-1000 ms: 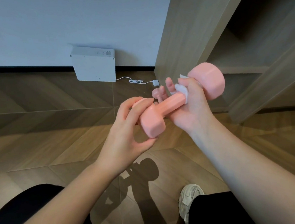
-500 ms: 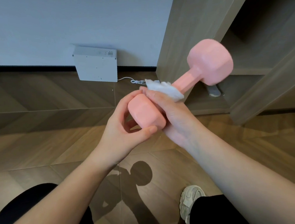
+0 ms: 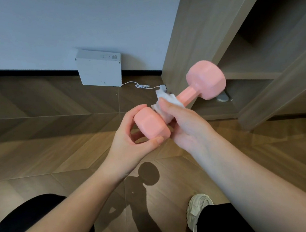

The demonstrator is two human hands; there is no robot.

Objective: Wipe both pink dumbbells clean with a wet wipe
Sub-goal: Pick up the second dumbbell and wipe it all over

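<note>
pink dumbbell [image 3: 187, 95] is held mid-air over the wood floor [image 3: 38, 126], tilted, far head up-right nr the cabinet [image 3: 188, 38]. l hand [image 3: 130, 142] curls round its near head, thumb underneath; r hand [image 3: 184, 124] wraps the wet wipe [image 3: 165, 99] round the handle, fingers closed on it. white box [image 3: 100, 72] w/ cable [image 3: 142, 86] stands against the wall [image 3: 66, 21] behind; pale shoe [image 3: 199, 206] below.

The dumbbell [image 3: 189, 96] slants between left hand [image 3: 130, 142] and right hand [image 3: 184, 126]; the box [image 3: 100, 72] stands behind, against the wall [image 3: 66, 21].
</note>
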